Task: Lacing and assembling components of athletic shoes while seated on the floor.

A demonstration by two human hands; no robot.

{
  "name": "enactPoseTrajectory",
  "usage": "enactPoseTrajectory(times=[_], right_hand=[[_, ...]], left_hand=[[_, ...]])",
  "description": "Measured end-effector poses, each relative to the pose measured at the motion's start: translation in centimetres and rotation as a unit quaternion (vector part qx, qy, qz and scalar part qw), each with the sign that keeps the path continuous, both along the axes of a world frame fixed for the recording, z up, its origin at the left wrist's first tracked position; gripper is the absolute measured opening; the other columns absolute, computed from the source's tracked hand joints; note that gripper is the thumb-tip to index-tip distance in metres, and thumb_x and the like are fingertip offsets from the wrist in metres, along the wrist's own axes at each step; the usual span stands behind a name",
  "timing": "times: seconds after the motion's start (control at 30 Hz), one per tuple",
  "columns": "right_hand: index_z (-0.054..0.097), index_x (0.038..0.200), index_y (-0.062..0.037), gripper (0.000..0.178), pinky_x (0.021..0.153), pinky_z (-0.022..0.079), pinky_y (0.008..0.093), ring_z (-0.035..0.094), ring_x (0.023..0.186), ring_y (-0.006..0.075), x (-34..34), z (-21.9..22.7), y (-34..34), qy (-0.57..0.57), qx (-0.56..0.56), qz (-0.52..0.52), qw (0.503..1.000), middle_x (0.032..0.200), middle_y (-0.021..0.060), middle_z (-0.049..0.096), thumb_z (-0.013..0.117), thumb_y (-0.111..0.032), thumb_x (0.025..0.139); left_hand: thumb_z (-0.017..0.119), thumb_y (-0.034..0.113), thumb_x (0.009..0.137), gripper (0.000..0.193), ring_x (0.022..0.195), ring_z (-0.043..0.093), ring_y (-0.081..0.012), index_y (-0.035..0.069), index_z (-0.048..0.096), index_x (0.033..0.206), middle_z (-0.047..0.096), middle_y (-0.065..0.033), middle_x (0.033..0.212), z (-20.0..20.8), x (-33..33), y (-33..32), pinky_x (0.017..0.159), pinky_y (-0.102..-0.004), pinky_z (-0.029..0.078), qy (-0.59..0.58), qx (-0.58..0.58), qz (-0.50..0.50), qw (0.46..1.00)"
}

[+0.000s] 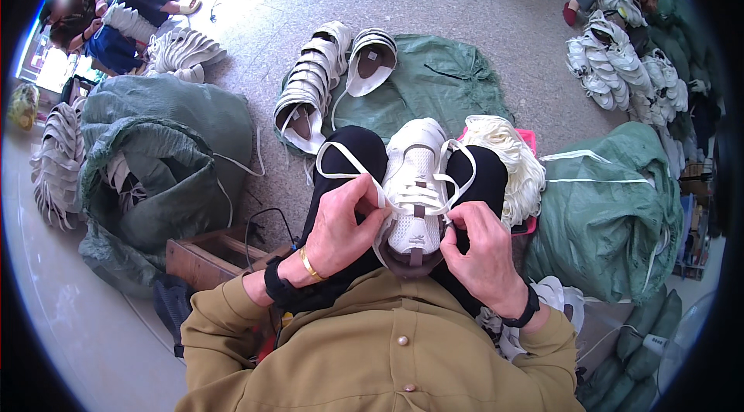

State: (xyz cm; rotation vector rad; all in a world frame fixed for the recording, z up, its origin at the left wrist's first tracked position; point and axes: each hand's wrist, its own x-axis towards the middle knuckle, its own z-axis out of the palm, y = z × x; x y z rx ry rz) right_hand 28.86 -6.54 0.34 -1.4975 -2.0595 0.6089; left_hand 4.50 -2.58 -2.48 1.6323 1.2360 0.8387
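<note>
A white sneaker (419,162) rests between my knees, toe pointing away, its tongue and brown lining toward me. White laces cross its front and loop out on both sides. My left hand (346,220) pinches the lace (341,150) at the sneaker's left edge, thumb and fingers pressed together. On the other side my right hand (482,251) is closed in a pinch on the lace near the upper eyelets. The fingertips hide just how much lace is gripped.
Stacked white shoe uppers (316,71) lie on a green sack (446,79) ahead. A pink basket (530,141) holds white laces (504,168). Bulging green sacks (167,125) stand either side, with a wooden box (203,261) at left. Two other people sit farther off, among shoe piles.
</note>
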Motion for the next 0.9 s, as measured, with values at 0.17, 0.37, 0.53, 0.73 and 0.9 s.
enactPoseTrajectory(times=[0.17,0.37,0.53,0.73,0.9], right_hand=[[0.060,0.103,0.0004,0.027,0.075,0.055,0.0452,0.066,0.086,0.0349,-0.3,0.0,-0.1,0.000,-0.010,-0.023,1.000,0.095,0.0152,0.062,0.071,0.006,0.079],[0.060,0.102,-0.0003,0.027,0.071,0.055,0.0427,0.067,0.080,0.0320,-0.7,-0.2,-0.3,0.047,-0.023,-0.054,0.997,0.091,0.0151,0.064,0.071,0.009,0.079],[0.065,0.106,0.0004,0.030,0.074,0.056,0.0436,0.067,0.084,0.0325,-0.5,-0.4,-0.3,0.023,0.037,-0.012,0.999,0.095,0.0153,0.065,0.070,0.009,0.078],[0.066,0.105,0.0032,0.030,0.079,0.057,0.0430,0.064,0.093,0.0328,-1.4,0.9,-0.2,-0.121,0.047,0.055,0.990,0.101,0.0162,0.061,0.072,0.006,0.076],[0.064,0.097,0.0011,0.022,0.075,0.055,0.0408,0.061,0.089,0.0296,-1.4,1.2,0.8,-0.196,0.038,0.083,0.976,0.095,0.0130,0.056,0.069,0.001,0.076]], left_hand=[[0.076,-0.004,0.090,0.020,0.078,0.072,-0.0109,-0.001,0.056,0.089,0.071,-0.0080,0.085,-0.5,-0.1,-0.2,0.068,-0.0273,0.057,-0.024,-0.012,0.000,1.000],[0.075,-0.004,0.091,0.021,0.078,0.071,-0.0104,0.000,0.055,0.089,0.069,-0.0070,0.085,-0.6,-0.1,-0.2,0.068,-0.0268,0.056,-0.031,-0.022,-0.001,0.999],[0.076,-0.003,0.086,0.023,0.062,0.064,-0.0177,0.000,0.053,0.088,0.061,-0.0094,0.074,-0.7,0.2,-0.1,0.057,-0.0318,0.050,-0.060,-0.001,0.012,0.998],[0.076,-0.005,0.084,0.021,0.067,0.067,-0.0227,0.000,0.056,0.086,0.062,-0.0105,0.077,-0.6,0.9,-0.4,0.062,-0.0323,0.052,0.029,0.115,0.001,0.993],[0.080,-0.001,0.083,0.026,0.068,0.066,-0.0269,0.000,0.055,0.087,0.062,-0.0122,0.082,0.0,0.4,-0.2,0.063,-0.0350,0.053,-0.004,0.060,-0.001,0.998]])
